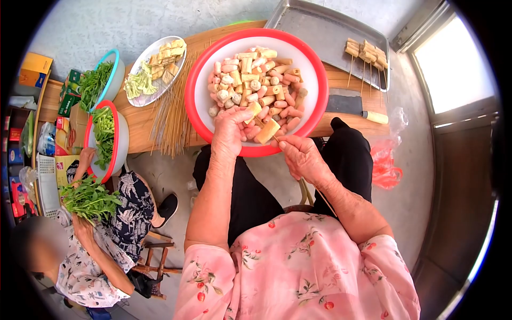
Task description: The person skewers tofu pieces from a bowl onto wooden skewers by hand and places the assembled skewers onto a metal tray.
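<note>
My left hand is closed on a pale yellow food piece over the bowl's near side. Fingers pinched, my right hand grips a thin bamboo skewer, whose lower end runs down along my right forearm. Another pale yellow food piece is threaded on the skewer, just in front of my right fingertips. Beneath both hands is a white bowl with a red rim. It holds many small pink sausages, yellow cut rolls and whitish balls.
Loose skewers lie left of the bowl, beside an oval plate of food pieces. A cleaver and a metal tray with filled skewers are at right. At left, a seated person holds leafy greens near a red-rimmed basin.
</note>
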A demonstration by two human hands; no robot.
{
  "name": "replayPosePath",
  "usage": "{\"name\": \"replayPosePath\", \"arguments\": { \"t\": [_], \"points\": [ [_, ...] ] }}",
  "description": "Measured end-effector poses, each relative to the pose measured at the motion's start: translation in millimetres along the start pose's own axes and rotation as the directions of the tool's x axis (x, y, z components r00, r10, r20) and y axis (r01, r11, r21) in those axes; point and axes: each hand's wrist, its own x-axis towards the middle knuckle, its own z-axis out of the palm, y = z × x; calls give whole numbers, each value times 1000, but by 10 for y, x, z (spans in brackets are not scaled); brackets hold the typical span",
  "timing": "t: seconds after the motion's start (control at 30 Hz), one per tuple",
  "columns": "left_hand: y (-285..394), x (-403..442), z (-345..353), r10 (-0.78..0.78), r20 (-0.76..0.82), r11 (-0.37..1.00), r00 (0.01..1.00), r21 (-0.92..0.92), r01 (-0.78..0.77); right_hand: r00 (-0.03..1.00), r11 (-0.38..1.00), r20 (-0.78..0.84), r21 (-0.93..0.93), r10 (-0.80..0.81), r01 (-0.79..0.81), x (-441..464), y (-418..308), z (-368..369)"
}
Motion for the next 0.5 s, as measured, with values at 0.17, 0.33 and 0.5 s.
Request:
{"name": "replayPosePath", "arguments": {
  "t": [0.17,0.33,0.5],
  "points": [
    [-72,-64,89,-17,37,997,999,73,15,999,999,-9,1,-45,45,115,6,23],
    [-75,-74,125,40,117,992,992,-120,-26,998,994,39,106,-42,38,169,14,35],
    [-141,-30,84,47,109,990,993,-138,-32,983,975,-14,-123,-186,182,151,15,55]
  ]
}}
